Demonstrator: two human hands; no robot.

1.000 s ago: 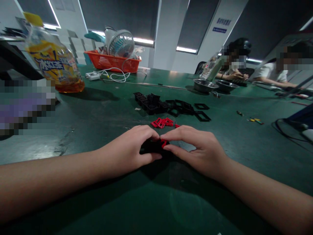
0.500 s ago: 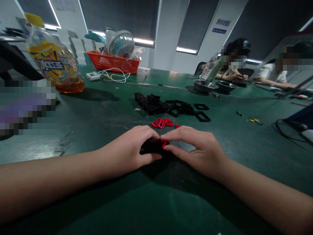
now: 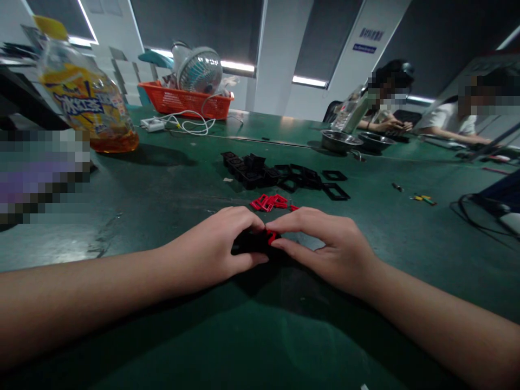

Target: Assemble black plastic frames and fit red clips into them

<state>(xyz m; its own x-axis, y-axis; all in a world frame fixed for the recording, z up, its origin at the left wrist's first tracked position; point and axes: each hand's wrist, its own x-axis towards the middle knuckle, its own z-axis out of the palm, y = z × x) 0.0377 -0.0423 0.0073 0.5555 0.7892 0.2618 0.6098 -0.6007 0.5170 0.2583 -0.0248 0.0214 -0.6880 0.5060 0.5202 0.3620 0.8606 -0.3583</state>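
Note:
My left hand (image 3: 229, 241) is closed around a dark black part (image 3: 249, 242) low over the green table (image 3: 162, 325). Between the thumb and forefinger of my right hand (image 3: 329, 244) is a small red piece (image 3: 271, 236), pressed against the right end of the black part. Fingers and shadow hide most of both pieces. Just beyond my hands lies a small pile of red frames (image 3: 268, 202). Farther back are several black square housings (image 3: 244, 170) in a cluster, with loose black flat frames (image 3: 335, 191) to their right.
A tea bottle (image 3: 89, 103) stands at the left, near a pixelated object (image 3: 40, 173). Behind are an orange basket (image 3: 184, 103) with a fan and a white cable (image 3: 195, 125). Metal bowls (image 3: 341, 142), small tools (image 3: 424, 199) and two people occupy the right side.
Both hands keep the same grip at nearly the same spot. The whole view has shifted very slightly; nothing else has visibly moved.

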